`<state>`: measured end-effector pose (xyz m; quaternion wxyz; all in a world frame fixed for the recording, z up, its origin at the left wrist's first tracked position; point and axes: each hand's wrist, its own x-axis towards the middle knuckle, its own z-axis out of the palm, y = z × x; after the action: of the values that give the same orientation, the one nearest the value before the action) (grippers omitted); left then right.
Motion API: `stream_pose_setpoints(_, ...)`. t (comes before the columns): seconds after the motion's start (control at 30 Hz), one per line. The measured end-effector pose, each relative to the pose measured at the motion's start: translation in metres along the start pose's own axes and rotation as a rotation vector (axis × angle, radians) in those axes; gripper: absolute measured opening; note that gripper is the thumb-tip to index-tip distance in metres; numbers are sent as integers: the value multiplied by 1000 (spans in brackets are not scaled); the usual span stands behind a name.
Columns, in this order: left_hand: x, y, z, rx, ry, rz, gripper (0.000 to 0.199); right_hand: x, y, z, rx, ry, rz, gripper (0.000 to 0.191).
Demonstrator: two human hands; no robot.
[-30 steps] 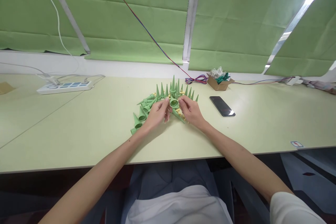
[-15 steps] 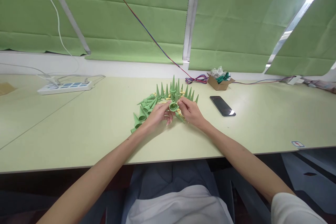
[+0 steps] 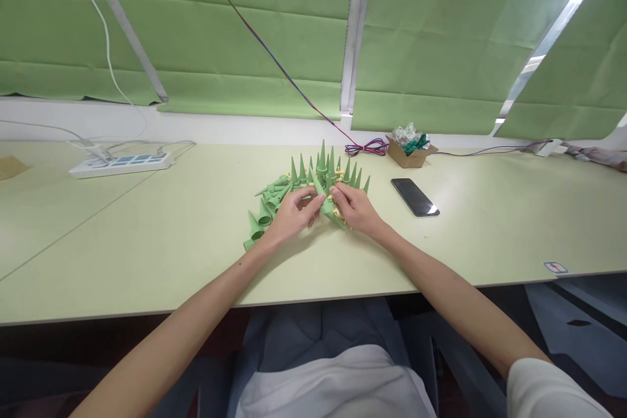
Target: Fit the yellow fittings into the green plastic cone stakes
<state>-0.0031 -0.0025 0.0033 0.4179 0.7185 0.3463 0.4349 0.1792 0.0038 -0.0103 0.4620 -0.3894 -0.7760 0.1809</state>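
Note:
My left hand (image 3: 295, 212) grips a green cone (image 3: 324, 199), which leans with its tip up and to the left and its wide end low. Against the cone's right side, my right hand (image 3: 355, 206) is closed in a pinch; what its fingertips hold is too small to make out. Several green cones (image 3: 322, 163) stand upright behind the hands, with small yellow pieces (image 3: 339, 172) among them. More green cones (image 3: 265, 214) lie in a heap to the left of my left hand, some with open ends showing.
A black phone (image 3: 415, 197) lies to the right on the table (image 3: 196, 241). Behind it are a small cardboard box (image 3: 409, 155) holding clear plastic and green material, and a coiled red-blue cable (image 3: 368, 147). A white power strip (image 3: 122, 164) sits at the back left.
The cone in my left hand has tipped from showing its open end to showing its side, tip up. My left fingers have shifted round it; my right hand has barely moved.

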Motion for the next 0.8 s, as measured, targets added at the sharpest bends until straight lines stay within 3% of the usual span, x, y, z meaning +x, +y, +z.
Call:
stream_pose_setpoints(0.3, 1, -11, 5, 252, 143, 199, 18, 2, 0, 2, -67, 2, 17, 39)
stream_pose_setpoints(0.6, 3, -6, 8, 187, 235, 41, 24, 2, 1, 5, -71, 89, 79, 38)
stream_pose_setpoints(0.8, 4, -4, 6, 42, 154, -98, 53, 2, 3, 3, -55, 112, 63, 33)
